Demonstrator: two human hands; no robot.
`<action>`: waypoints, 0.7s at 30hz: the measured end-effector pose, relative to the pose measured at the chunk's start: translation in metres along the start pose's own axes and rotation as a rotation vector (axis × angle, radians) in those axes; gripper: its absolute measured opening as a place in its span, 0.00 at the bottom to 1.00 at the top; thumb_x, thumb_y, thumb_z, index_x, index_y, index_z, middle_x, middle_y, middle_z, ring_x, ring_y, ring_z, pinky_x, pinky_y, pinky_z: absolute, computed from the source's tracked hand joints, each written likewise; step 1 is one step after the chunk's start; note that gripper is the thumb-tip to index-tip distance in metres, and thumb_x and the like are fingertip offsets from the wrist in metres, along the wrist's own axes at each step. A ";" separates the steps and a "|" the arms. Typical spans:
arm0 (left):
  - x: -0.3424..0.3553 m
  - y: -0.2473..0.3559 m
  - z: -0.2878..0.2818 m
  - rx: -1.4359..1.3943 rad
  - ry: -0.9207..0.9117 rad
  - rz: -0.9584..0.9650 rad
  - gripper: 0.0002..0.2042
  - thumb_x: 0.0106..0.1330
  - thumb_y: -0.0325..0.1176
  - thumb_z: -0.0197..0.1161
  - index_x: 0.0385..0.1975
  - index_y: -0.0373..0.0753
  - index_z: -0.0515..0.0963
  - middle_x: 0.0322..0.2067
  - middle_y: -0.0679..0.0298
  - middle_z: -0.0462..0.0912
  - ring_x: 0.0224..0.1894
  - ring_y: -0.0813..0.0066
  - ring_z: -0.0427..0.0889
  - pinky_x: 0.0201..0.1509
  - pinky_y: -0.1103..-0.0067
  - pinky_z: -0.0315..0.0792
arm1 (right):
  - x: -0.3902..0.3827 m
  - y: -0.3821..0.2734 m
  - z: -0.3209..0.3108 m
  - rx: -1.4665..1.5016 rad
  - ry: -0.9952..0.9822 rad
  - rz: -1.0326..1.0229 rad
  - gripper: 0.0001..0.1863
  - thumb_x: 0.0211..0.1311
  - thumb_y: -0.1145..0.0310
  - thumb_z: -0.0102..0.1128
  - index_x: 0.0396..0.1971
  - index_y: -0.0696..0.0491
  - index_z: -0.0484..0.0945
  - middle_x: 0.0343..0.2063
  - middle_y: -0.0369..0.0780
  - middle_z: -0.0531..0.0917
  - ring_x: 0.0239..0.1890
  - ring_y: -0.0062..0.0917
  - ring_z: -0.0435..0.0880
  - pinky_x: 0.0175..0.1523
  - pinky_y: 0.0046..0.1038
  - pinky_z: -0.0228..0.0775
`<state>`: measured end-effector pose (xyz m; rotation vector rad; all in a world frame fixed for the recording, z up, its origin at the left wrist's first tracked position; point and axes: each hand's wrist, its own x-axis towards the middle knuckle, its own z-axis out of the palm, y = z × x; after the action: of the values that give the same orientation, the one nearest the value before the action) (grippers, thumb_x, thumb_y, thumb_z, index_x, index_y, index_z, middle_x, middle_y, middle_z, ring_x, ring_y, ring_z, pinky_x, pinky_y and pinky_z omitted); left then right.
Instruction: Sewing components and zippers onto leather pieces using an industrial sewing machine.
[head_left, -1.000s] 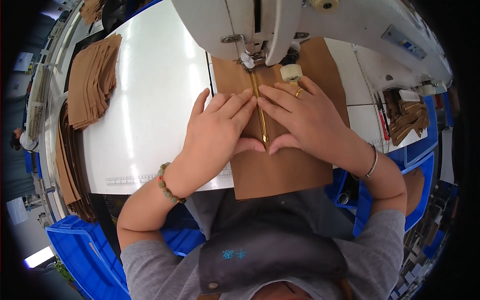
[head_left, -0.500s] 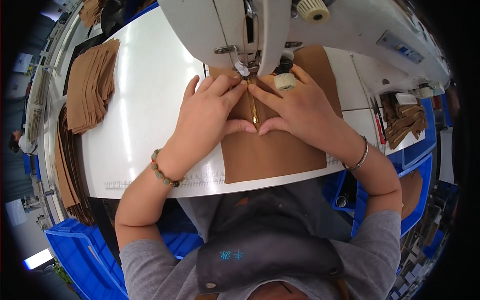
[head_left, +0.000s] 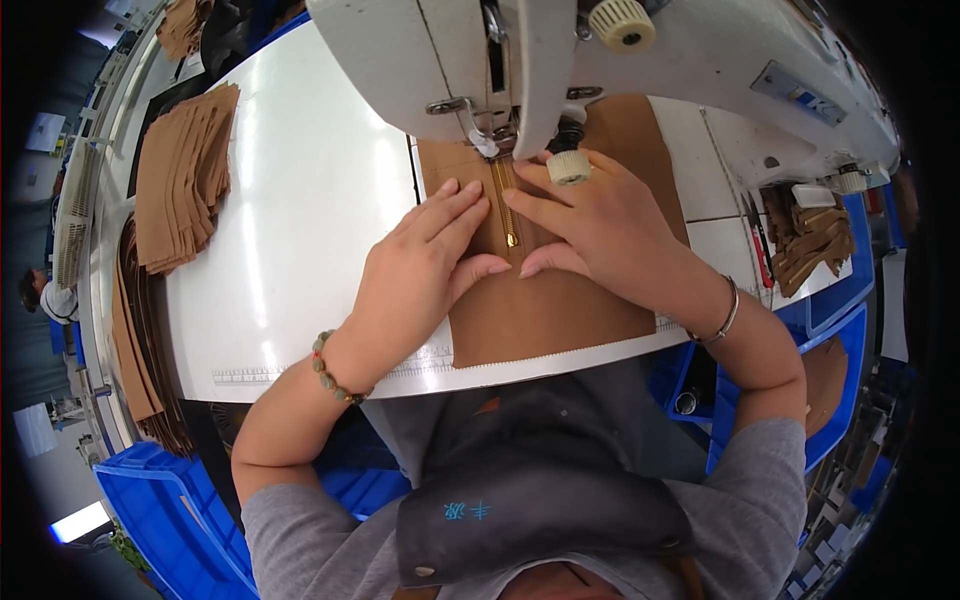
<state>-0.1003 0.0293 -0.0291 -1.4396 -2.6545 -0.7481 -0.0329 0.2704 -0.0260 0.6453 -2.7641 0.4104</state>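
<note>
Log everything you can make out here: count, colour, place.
Sewing machine: one, white, top right
Panel: one, brown, under hands
Zipper: one, gold, on panel
Table: one, white, under panel
Stacked pieces: many, brown, table left
Hanging pieces: several, brown, left edge
Strips: several, brown, table right
Slim tool: one, red-black, near strips
Bins: several, blue, beside table
Co-worker: one, white-clad, far left
Apron: one, dark, on person
Beaded bracelet: one, greenish, left wrist
Bangle: one, silver, right wrist
Left hand: one, bare, on panel
Right hand: one, bare, on panel
</note>
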 end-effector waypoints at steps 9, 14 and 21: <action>-0.011 0.013 -0.004 0.015 0.000 0.076 0.30 0.57 0.45 0.76 0.58 0.34 0.82 0.61 0.56 0.82 0.66 0.53 0.79 0.69 0.63 0.74 | -0.013 -0.015 -0.001 0.017 0.021 -0.043 0.30 0.51 0.48 0.74 0.51 0.52 0.85 0.57 0.44 0.83 0.63 0.35 0.80 0.70 0.41 0.70; -0.005 0.010 -0.007 0.067 -0.027 0.137 0.32 0.54 0.48 0.76 0.58 0.36 0.83 0.59 0.56 0.83 0.64 0.54 0.80 0.70 0.60 0.71 | -0.014 -0.015 -0.003 0.014 -0.007 -0.047 0.32 0.52 0.48 0.74 0.53 0.53 0.85 0.58 0.44 0.82 0.64 0.36 0.79 0.71 0.42 0.68; -0.004 0.007 -0.006 0.056 -0.039 0.153 0.32 0.54 0.47 0.76 0.58 0.36 0.83 0.58 0.57 0.83 0.63 0.55 0.80 0.69 0.61 0.70 | -0.016 -0.014 0.000 -0.003 -0.023 -0.047 0.32 0.54 0.48 0.72 0.55 0.52 0.84 0.61 0.45 0.81 0.67 0.36 0.77 0.73 0.44 0.65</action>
<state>-0.0940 0.0267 -0.0217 -1.6357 -2.5337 -0.6338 -0.0130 0.2649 -0.0279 0.7177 -2.7649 0.3912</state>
